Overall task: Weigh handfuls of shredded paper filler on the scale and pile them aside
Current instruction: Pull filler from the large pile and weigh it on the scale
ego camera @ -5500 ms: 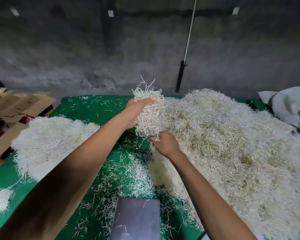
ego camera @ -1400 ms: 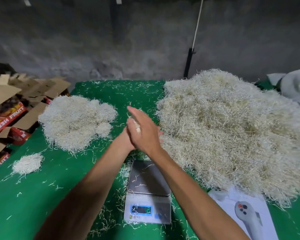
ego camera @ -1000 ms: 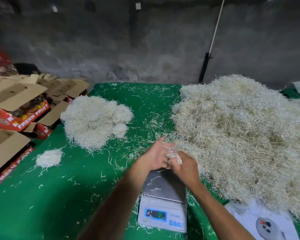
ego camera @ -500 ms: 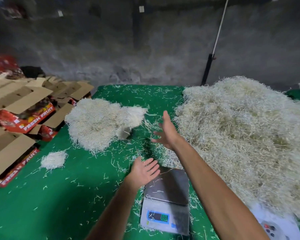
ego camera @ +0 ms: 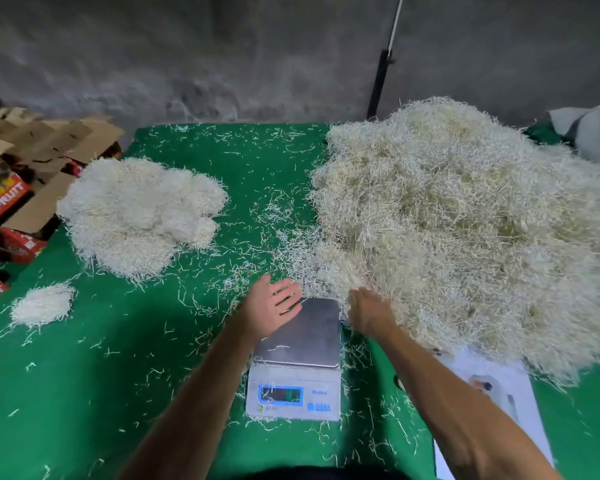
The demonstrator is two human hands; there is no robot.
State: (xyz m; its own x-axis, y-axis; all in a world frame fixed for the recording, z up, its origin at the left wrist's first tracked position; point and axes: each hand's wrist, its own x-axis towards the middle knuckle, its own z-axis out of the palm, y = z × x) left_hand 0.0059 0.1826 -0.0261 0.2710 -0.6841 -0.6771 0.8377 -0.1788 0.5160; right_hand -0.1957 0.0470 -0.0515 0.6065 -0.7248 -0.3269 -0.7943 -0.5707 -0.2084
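The left hand (ego camera: pixel 271 308) is spread flat with the palm up and straight fingers, and it holds nothing; its fingertips reach over the far left corner of the scale (ego camera: pixel 297 358). The right hand (ego camera: pixel 369 311) lies at the near edge of the big heap (ego camera: pixel 465 230) of shredded paper, just right of the scale; its fingers go into the strands and are blurred, so I cannot tell if they grip anything. The scale stands between the two forearms, its long axis running away from the person, with the lit display (ego camera: pixel 280 394) toward the person and the steel plate (ego camera: pixel 302 332) on the far side; only a few loose strands lie on the plate. Well to the left of the left hand and farther away is the pile (ego camera: pixel 136 213) of whiter paper, wider than it is deep. A small tuft (ego camera: pixel 42 303) lies farther left. All rest on a green cloth (ego camera: pixel 84 375). Under the right forearm lies a printed sheet (ego camera: pixel 499 393). Cardboard boxes (ego camera: pixel 14 181) stand beyond the cloth's left edge.
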